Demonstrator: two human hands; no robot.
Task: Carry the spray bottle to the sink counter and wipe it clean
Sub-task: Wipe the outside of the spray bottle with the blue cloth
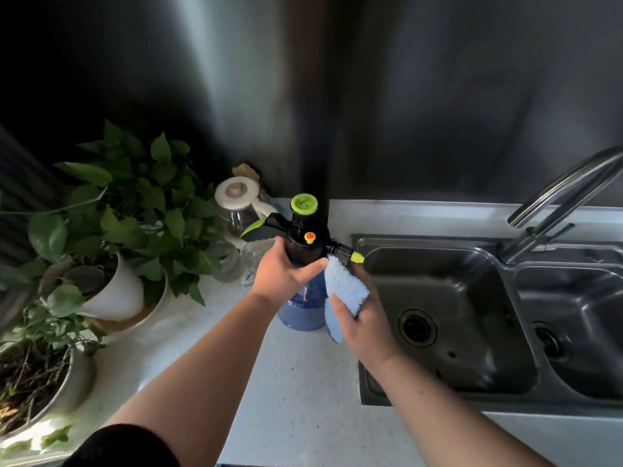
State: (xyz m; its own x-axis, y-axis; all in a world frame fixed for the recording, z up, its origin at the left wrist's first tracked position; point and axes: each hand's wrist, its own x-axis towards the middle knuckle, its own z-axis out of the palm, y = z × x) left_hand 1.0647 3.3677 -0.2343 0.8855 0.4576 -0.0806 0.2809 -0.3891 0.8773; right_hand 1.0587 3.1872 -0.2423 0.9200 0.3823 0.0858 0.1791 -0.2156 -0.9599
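Observation:
A spray bottle [305, 246] with a blue body, black top, green cap and green-tipped nozzle stands upright on the white counter [296, 382], just left of the sink. My left hand [286, 274] wraps around its black shoulder from the left. My right hand [362, 323] holds a light blue cloth [344, 293] pressed against the bottle's right side, below the nozzle. The lower part of the bottle is partly hidden behind both hands and the cloth.
A steel double sink [472, 315] with a curved faucet [566, 193] lies to the right. Potted green plants [111, 224] crowd the left of the counter. A glass jar with a white lid [241, 203] and clear glasses [229, 261] stand behind the bottle.

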